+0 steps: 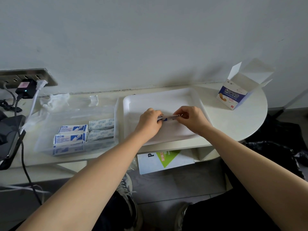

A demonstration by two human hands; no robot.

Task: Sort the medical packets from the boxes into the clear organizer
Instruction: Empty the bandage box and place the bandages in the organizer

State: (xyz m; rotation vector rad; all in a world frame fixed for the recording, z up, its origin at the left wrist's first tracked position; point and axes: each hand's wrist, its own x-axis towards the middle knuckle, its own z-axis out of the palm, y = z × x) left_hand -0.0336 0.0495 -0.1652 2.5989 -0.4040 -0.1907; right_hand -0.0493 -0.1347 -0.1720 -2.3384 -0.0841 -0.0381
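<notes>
So I've got a small bundle of packets (168, 117) pinched between both hands, held just above the white tray (166, 97). My guess is this is the squaring-up step, right before the bundle goes left into the organizer (75, 112).

What works for me:
- Get the edges flush first. A loose fan of thin paper packets will probably slide apart as I carry it over.
- Grip both short ends and let the long edge tap the tray to line them up.
- Keep the printed side facing the same way as the sorted packets (73, 129) in the organizer's near part, so the rows match.
- Lower the bundle in flat instead of dropping it, since those stacks sit close together and a knock could topple one.
- The clear walls are hard to read from here, and I honestly can't tell where the dividers run, so go slow.

Pose-wise, both forearms reach forward and angle in, so my wrists nearly meet over the tray. My left hand (150, 121) has its fingers curled over the left end of the bundle, knuckles up. My right hand (191, 118) pinches the right end between thumb and fingertips.

The open box (233, 94) stands well off to the right on the counter (233, 124), flaps up. I can't see inside it.
</notes>
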